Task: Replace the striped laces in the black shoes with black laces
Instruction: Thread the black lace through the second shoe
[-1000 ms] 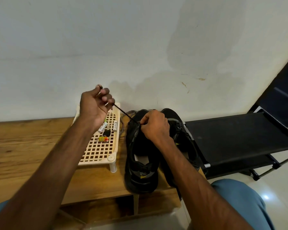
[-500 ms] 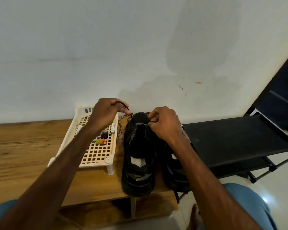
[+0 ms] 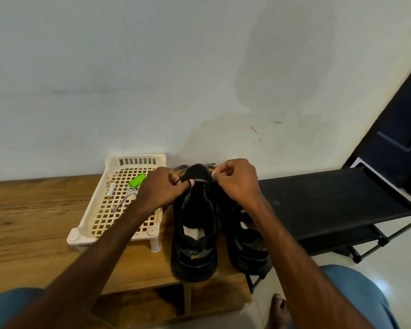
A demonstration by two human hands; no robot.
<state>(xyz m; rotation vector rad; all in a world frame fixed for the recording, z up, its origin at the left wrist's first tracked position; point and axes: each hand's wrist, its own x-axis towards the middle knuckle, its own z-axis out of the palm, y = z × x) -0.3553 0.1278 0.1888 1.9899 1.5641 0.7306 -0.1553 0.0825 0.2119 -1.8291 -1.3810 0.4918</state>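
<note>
Pinching a black lace (image 3: 185, 181) between curled fingertips, the left hand (image 3: 161, 189) and, seemingly, the right hand (image 3: 235, 182) work at the toe-end eyelets of a matte, chunky-soled black shoe (image 3: 197, 224), likely seating the first crossing. Speckled striped laces (image 3: 182, 167) lie behind it on the wood-grain table (image 3: 33, 210), beside a cream lattice basket (image 3: 81, 236).

Two black shoes (image 3: 195, 233) (image 3: 249, 248), two hands (image 3: 161, 189) (image 3: 235, 180), one cream basket (image 3: 138, 160), one black rack (image 3: 330, 198), one wooden table (image 3: 33, 222).

Right shoe (image 3: 249, 255) part-hidden by forearm (image 3: 282, 245), tray (image 3: 81, 233) items (image 3: 119, 198) — too small
</note>
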